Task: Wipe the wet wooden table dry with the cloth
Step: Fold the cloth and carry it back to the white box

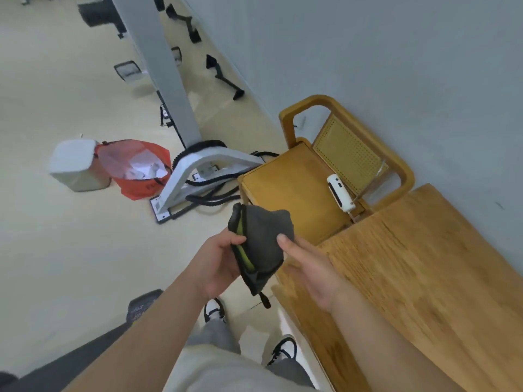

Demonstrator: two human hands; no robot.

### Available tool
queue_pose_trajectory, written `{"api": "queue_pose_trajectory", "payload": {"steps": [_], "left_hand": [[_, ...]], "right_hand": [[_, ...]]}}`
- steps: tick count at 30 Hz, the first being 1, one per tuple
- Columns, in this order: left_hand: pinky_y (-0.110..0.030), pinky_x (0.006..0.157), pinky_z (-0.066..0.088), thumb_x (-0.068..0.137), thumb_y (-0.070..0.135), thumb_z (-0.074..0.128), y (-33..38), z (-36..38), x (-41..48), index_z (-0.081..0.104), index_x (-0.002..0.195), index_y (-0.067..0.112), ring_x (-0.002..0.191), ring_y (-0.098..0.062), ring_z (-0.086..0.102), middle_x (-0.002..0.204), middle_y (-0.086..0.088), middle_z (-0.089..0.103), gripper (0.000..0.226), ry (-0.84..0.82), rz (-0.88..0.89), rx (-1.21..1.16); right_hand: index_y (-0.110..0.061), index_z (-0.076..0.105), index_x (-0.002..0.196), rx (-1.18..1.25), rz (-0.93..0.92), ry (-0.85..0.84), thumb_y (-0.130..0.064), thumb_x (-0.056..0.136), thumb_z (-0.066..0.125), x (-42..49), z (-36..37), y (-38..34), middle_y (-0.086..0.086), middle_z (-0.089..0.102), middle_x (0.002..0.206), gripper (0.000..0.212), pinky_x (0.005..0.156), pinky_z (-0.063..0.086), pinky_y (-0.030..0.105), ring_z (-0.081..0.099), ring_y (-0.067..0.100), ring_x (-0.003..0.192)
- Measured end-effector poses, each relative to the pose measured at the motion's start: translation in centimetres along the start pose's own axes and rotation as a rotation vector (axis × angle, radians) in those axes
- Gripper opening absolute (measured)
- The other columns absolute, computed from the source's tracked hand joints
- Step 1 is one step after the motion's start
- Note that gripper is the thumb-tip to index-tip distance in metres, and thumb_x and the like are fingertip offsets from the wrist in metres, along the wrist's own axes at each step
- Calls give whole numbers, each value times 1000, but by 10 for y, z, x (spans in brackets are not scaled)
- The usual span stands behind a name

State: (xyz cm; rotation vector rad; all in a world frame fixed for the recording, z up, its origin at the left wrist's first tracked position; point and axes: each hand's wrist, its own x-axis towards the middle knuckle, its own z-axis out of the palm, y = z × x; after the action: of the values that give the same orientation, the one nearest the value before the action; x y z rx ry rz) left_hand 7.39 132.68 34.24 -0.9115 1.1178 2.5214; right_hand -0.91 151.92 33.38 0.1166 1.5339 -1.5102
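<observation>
A folded dark grey cloth [261, 244] with a yellow-green edge hangs in the air just off the near corner of the wooden table [418, 267]. My left hand [219, 264] grips its left side. On the cloth's right side rests my right hand [308, 267], thumb on top and fingers underneath. The tabletop stretches to the right along the wall; I cannot tell from this blurred view where it is wet.
A wooden chair [297, 188] with a cane back stands beyond the table, a small white device [339, 192] on its seat. On the floor to the left are a white bin [76, 165], a red bag [138, 168] and a desk leg with black cables [203, 176].
</observation>
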Motion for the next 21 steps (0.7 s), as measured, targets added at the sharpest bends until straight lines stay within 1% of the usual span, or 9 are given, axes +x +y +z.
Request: {"api": "queue_pose_trajectory", "payload": {"steps": [2,4,7,9,11,13,15,18,21], "left_hand": [[-51,98,51,88,16,50,12,-25,-7,62,136,11,119,-39,64,134,-18,66,50,19,-1,-31],[-50,97,52,87,20,54,30,-56,-13,63,135,11,119,-38,64,134,-18,66,50,26,5,-42],[-54,104,50,95,38,66,62,-108,-16,63,136,19,123,-35,64,133,-13,67,45,58,40,30],[-52,105,51,90,45,75,88,-146,-15,63,135,23,119,-31,67,129,-8,71,51,121,59,87],[-48,103,53,84,51,80,118,-182,-17,64,132,21,115,-26,70,123,-4,74,58,178,68,156],[-47,101,55,83,54,80,145,-217,-23,67,128,20,112,-24,71,121,-2,75,58,204,64,180],[-46,102,55,87,48,78,169,-245,-29,68,126,19,111,-23,71,119,-2,76,50,219,84,173],[-46,101,55,93,32,74,202,-277,-28,69,125,16,111,-24,71,119,-4,76,37,232,126,132],[-42,97,56,98,15,67,232,-304,-15,68,124,12,111,-25,71,118,-7,76,26,242,139,118]], "right_hand": [[-32,63,136,-26,-21,-29,-50,85,79,13,25,-10,-13,69,132,56,117,38,45,60,12,129],[-27,64,134,-39,-36,-58,-37,89,76,32,57,-20,-7,72,128,48,113,45,45,65,15,123],[-24,66,129,-127,-77,-62,-24,91,77,67,120,-38,-1,75,121,40,105,52,50,71,20,114],[-28,68,124,-186,-112,-62,-21,89,79,93,169,-50,-1,76,118,37,99,56,51,72,21,110],[-32,70,118,-208,-118,-75,-21,88,81,119,216,-63,-3,76,115,34,95,59,50,73,20,108],[-29,69,116,-222,-115,-91,-18,88,81,141,255,-78,-2,76,114,33,90,61,48,74,21,106],[-22,66,116,-217,-103,-82,-13,87,81,162,284,-93,1,77,112,33,87,62,47,75,23,103],[-14,63,116,-207,-57,-63,-11,86,81,192,317,-112,5,77,110,35,88,62,49,75,26,101],[-15,63,117,-278,-14,17,-18,88,81,230,345,-123,7,73,114,34,86,59,43,72,24,103]]}}
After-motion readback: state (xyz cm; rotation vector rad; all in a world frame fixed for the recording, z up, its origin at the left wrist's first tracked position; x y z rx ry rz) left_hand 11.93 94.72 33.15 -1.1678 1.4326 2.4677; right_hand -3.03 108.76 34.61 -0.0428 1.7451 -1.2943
